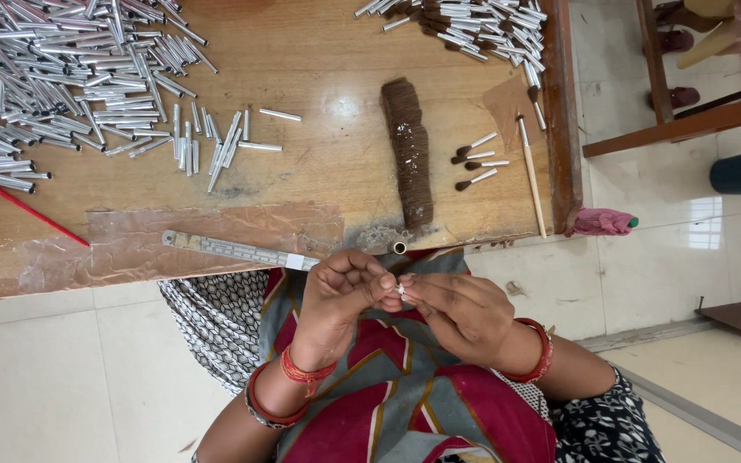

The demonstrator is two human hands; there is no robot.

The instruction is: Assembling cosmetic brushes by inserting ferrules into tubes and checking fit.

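My left hand and my right hand meet over my lap, just below the edge of the wooden table. The fingertips of both pinch one small silver metal tube, most of it hidden by the fingers. Red bangles circle both wrists. On the table straight ahead lies a long bundle of brown hair. To its right lie several short tubes with brown tufts.
A big pile of silver tubes covers the table's far left, another pile the far right. A metal ruler, a red stick and a thin wooden stick lie nearer. A pink cloth hangs off the right corner.
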